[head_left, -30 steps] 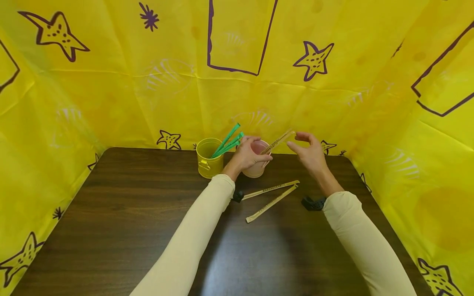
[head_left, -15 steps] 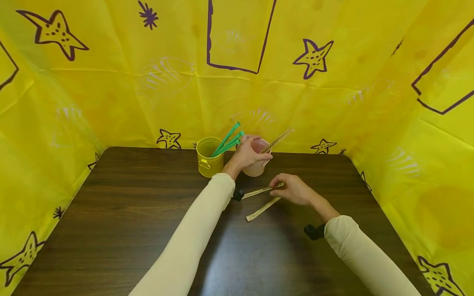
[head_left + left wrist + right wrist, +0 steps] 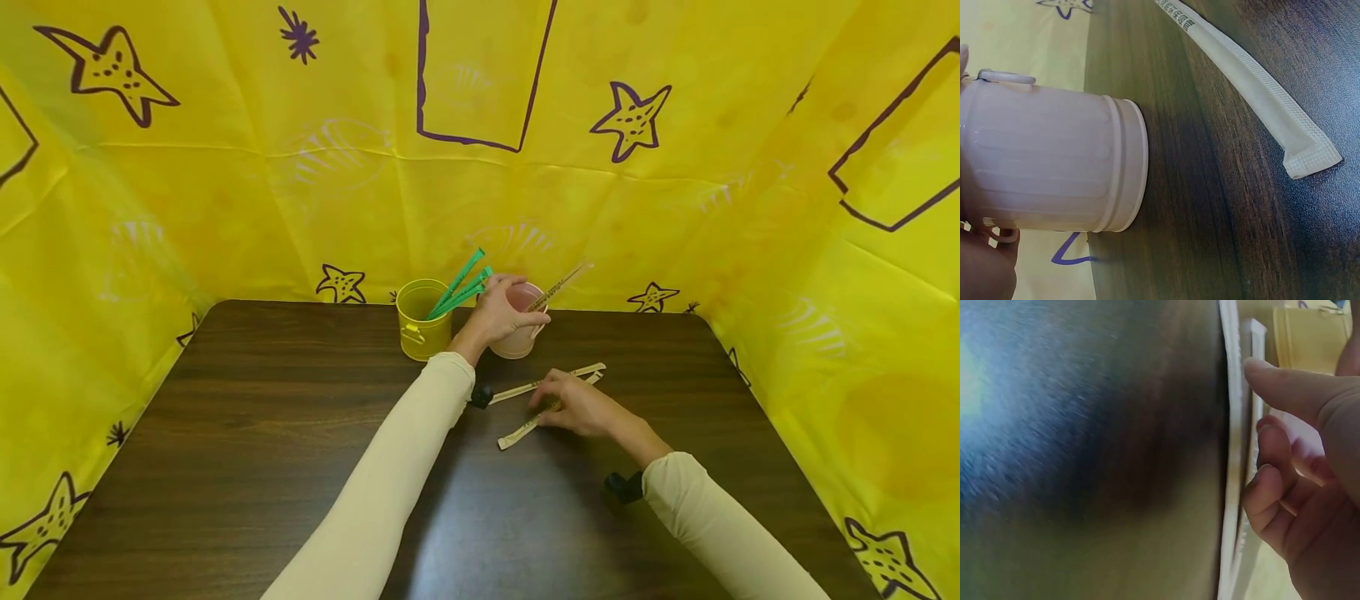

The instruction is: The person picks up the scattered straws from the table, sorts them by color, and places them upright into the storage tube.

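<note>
My left hand (image 3: 501, 312) grips a small pale pink bucket (image 3: 513, 345), thumb and fingers around its upper part. A beige paper-wrapped straw (image 3: 562, 285) leans out of it to the right. Two more beige wrapped straws lie on the table: a farther one (image 3: 513, 391) and a nearer one (image 3: 517, 436). Over the nearer straw is my right hand (image 3: 585, 407), fingers loosely bent. In the right wrist view, the thumb and fingers stand beside that straw (image 3: 1231, 456) without closing around it; whether they touch it is unclear.
A yellow bucket (image 3: 423, 337) with several green wrapped straws (image 3: 463, 293) stands left of the pink one. The dark wooden table (image 3: 247, 433) meets a yellow patterned cloth (image 3: 337, 217) at the back and sides.
My right hand has left the straw in the pink bucket and come down toward me, over the table straws to the nearer one. The left hand keeps its place on the bucket.
</note>
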Motion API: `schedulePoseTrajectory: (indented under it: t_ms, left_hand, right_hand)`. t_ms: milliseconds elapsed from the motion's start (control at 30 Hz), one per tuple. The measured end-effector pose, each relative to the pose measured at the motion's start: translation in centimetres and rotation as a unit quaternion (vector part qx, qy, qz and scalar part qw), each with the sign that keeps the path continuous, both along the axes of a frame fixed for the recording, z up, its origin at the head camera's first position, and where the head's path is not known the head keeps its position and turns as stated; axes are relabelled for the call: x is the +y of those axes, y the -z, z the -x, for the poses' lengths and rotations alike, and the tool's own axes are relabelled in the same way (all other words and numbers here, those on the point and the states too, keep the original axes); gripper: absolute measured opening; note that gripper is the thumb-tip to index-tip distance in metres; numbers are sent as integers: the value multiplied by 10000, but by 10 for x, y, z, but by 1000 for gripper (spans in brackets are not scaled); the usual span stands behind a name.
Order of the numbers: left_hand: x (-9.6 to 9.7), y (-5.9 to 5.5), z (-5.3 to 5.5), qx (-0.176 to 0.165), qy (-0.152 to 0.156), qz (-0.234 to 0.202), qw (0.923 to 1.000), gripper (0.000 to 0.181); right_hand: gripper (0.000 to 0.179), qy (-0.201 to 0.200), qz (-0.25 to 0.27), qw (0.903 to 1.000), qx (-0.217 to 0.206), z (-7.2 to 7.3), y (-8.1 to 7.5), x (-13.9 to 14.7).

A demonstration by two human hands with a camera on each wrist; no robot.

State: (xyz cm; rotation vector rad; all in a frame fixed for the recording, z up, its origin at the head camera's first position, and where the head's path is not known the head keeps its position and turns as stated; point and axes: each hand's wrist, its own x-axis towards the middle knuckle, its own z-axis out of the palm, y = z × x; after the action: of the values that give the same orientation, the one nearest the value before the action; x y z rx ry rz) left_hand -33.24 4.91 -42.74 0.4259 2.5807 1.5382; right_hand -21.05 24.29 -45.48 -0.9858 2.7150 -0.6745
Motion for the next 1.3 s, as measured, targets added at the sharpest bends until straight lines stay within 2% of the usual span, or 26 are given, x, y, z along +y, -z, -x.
schedulePoseTrajectory:
  t_ms: [300,567,733,833,967,1133,1300]
  left_hand:
    - [1,0,0,-31,27,-28,10000,91]
    - [0,0,-1,-19,61,-50,10000,91]
    - [-1,0,-1,-40,108,-116,9999,92]
    - [-1,0,-1,4,110,-101,9999,91]
    - [-1,1,-1,34,76,-75,9999,91]
    - [-1,1,-1,18,59,-71,10000,91]
    - [-1,1,-1,35,60,-145,9999,91]
  right_hand:
    - [7,-73,54,10000,6,-5,13,-6]
    - [9,-159,95,9997,142,-6,13,-7]
    - [9,-186,444,9988,-51,-7,9,-4]
    - [8,57,861,9958,-312,-8,1,0]
    - [11,659,1466,9859,-462,-6,-13,9]
    - [20,1426,1956,9694,-408,-3,-35,17]
    - [24,2023,2420,9486,-266,0,-57,24]
